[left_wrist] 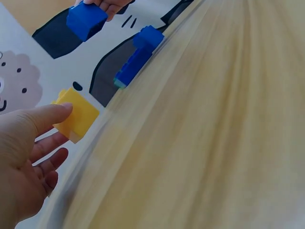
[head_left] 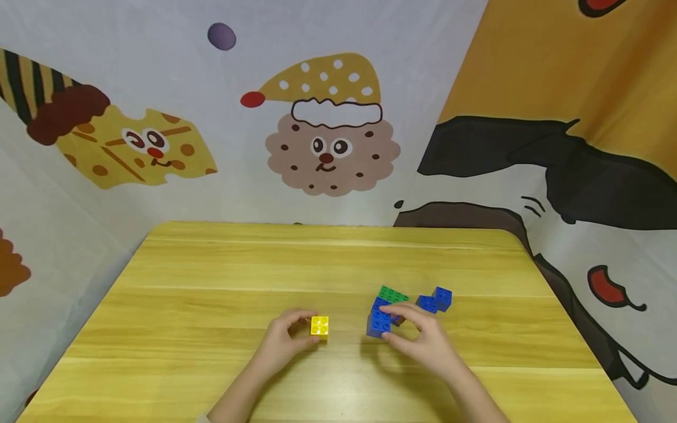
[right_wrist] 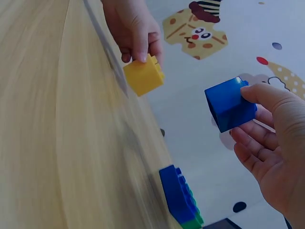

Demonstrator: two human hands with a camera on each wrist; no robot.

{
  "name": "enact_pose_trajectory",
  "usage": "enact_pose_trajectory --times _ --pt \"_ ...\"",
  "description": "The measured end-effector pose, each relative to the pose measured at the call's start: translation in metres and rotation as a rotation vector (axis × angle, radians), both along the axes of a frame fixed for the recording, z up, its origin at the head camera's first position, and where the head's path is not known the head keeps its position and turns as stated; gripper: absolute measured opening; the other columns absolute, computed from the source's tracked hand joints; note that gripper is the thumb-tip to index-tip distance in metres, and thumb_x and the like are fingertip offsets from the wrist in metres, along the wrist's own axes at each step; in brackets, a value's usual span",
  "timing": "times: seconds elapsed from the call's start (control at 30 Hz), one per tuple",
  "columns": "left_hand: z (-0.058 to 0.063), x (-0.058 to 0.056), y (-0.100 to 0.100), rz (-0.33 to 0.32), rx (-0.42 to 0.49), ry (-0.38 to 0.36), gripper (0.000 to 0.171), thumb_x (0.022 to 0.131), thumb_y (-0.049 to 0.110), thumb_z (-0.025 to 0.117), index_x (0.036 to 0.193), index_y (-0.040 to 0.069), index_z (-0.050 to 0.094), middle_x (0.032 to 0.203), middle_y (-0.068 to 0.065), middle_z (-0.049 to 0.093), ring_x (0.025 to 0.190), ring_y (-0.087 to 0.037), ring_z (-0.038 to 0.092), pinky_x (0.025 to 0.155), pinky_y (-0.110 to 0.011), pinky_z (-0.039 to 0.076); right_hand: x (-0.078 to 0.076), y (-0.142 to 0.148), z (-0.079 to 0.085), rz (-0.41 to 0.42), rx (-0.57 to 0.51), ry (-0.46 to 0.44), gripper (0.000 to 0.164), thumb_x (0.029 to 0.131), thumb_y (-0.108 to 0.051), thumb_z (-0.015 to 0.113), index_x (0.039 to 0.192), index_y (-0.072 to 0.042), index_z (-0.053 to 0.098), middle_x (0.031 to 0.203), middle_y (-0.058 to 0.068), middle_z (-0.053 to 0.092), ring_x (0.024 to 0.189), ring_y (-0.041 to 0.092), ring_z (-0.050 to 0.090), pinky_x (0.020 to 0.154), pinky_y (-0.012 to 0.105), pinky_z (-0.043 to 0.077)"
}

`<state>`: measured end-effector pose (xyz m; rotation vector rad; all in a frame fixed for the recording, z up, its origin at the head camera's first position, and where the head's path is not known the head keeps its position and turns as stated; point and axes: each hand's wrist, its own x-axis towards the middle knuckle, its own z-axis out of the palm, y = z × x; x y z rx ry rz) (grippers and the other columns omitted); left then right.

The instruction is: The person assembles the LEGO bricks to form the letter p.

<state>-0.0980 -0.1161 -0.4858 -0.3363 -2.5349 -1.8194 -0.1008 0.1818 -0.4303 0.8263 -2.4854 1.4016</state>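
Observation:
My left hand (head_left: 279,343) pinches a yellow toy building block (head_left: 319,328) between thumb and fingers, studs facing up. In the left wrist view the thumb presses the near side of that yellow block (left_wrist: 80,117). My right hand (head_left: 429,339) pinches a blue block (head_left: 378,323) with studs on top, held above the table. The right wrist view shows this blue block (right_wrist: 229,104) clear of the tabletop, thumb on one side and fingers on the other. A gap separates the two held blocks. Whether the yellow block touches the table I cannot tell.
Behind the right hand, a green studded block (head_left: 394,293) lies on the wooden table (head_left: 211,276), with blue pieces beside it partly hidden by that hand. Two more blue blocks (head_left: 443,299) sit farther right. A printed cartoon cloth (head_left: 233,194) hangs behind the table.

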Motion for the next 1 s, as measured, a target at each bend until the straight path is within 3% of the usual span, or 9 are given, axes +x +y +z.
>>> enact_pose_trajectory --times 0.1,0.43,0.87,1.0 --pt "-0.002 0.001 -0.004 0.010 0.005 -0.002 0.044 0.071 0.006 0.083 0.112 0.009 0.067 0.109 0.000 0.063 0.103 -0.021 0.057 0.094 -0.043 0.044 -0.002 -0.007 0.002 0.019 -0.004 0.005 0.043 0.077 -0.006 0.079 0.118 -0.011 0.067 0.115 -0.001 0.065 0.101 0.015 0.060 0.086 0.042 0.049" --pt "-0.006 0.000 -0.008 0.002 -0.035 0.014 0.042 0.071 0.006 0.083 0.111 0.006 0.067 0.108 -0.002 0.063 0.101 -0.022 0.058 0.093 -0.038 0.046 -0.007 -0.027 0.009 0.088 -0.061 -0.019 0.040 0.079 -0.006 0.078 0.117 -0.007 0.066 0.115 0.003 0.064 0.104 0.021 0.060 0.081 0.043 0.052" --pt "-0.010 0.000 -0.010 -0.003 -0.054 -0.012 0.042 0.074 0.014 0.082 0.113 0.007 0.067 0.107 -0.002 0.063 0.100 -0.022 0.058 0.091 -0.038 0.047 -0.015 -0.053 0.012 0.149 -0.016 0.004 0.041 0.082 -0.017 0.077 0.121 -0.018 0.065 0.115 -0.009 0.062 0.100 0.013 0.059 0.081 0.036 0.051" --pt "-0.011 0.000 -0.009 0.001 -0.058 -0.017 0.041 0.074 0.016 0.083 0.112 0.008 0.067 0.106 -0.001 0.063 0.100 -0.020 0.058 0.092 -0.038 0.046 -0.016 -0.061 0.013 0.174 -0.005 -0.014 0.040 0.082 -0.019 0.076 0.121 -0.016 0.065 0.115 -0.009 0.062 0.100 0.012 0.058 0.081 0.037 0.051"
